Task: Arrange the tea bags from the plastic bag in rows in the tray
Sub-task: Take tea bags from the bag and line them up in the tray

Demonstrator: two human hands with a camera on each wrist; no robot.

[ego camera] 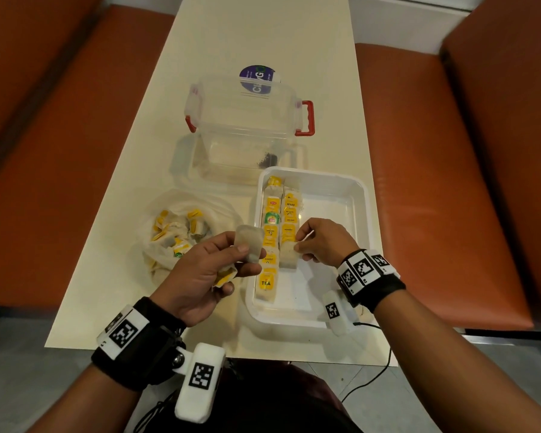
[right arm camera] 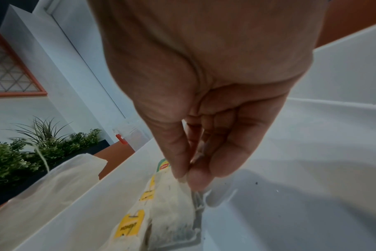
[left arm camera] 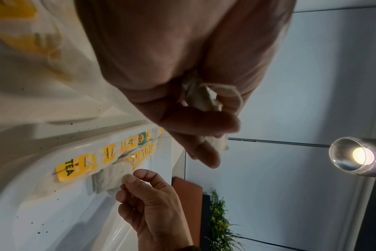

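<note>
- Your left hand (ego camera: 200,270) is curled around a few tea bags (ego camera: 249,245). One pale bag sticks up past your fingers, and a yellow tag peeks out under them.
- This hand is held up in the air, just left of the white tray (ego camera: 361,198).
- Your right hand (ego camera: 322,242) pinches the top edge of one tea bag (ego camera: 288,256) with thumb and finger. The other fingers are curled in.
- That tea bag lies at the near end of the second row in the tray, right beside the first row.
- The first row (ego camera: 269,239) runs along the left wall of the tray, from far to near. Its nearest yellow tag says TEA.
- The second row (ego camera: 289,214) lies just right of it and stops short of the near end.
- The right part of the tray floor shows bare white with tiny dark specks.
- The plastic bag (ego camera: 181,235) sits on the table (ego camera: 247,35) left of the tray, open, with many tea bags inside.
- A clear box with red handles (ego camera: 247,120) stands far of the tray and the bag.
</note>
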